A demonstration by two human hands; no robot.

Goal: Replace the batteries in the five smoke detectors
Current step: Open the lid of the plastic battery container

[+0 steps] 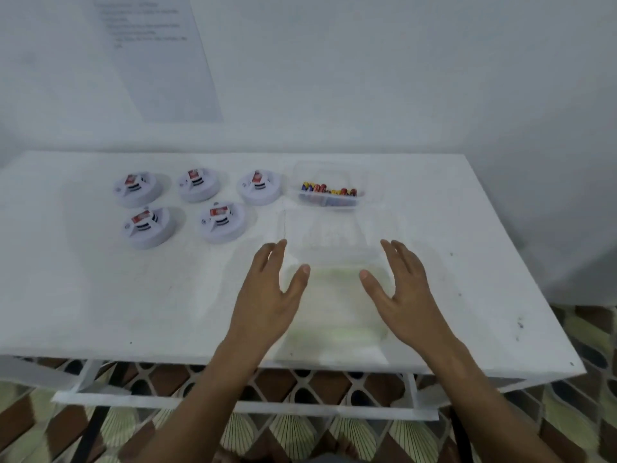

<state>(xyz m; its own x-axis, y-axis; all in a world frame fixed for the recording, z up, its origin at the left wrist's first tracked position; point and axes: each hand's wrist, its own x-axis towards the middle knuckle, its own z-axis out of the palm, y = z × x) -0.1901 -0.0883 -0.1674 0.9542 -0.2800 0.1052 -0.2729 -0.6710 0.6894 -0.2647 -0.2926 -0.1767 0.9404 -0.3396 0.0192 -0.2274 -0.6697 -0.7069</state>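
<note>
I read this as the very start: none of the five detectors [187,210] looks handled yet, each lying back-up with a red battery showing. They sit in two rows to the left of the tub [329,188], which holds the loose batteries [329,189]. Nearer me than the tub stands a clear box [337,295] (blurred, contents unclear). My left hand [267,292] and right hand [397,292] flank that box, fingers straight and spread, holding nothing; whether they touch its sides I cannot tell. Next, I judge, I reach left of the tub for a detector and pull its old cell.
</note>
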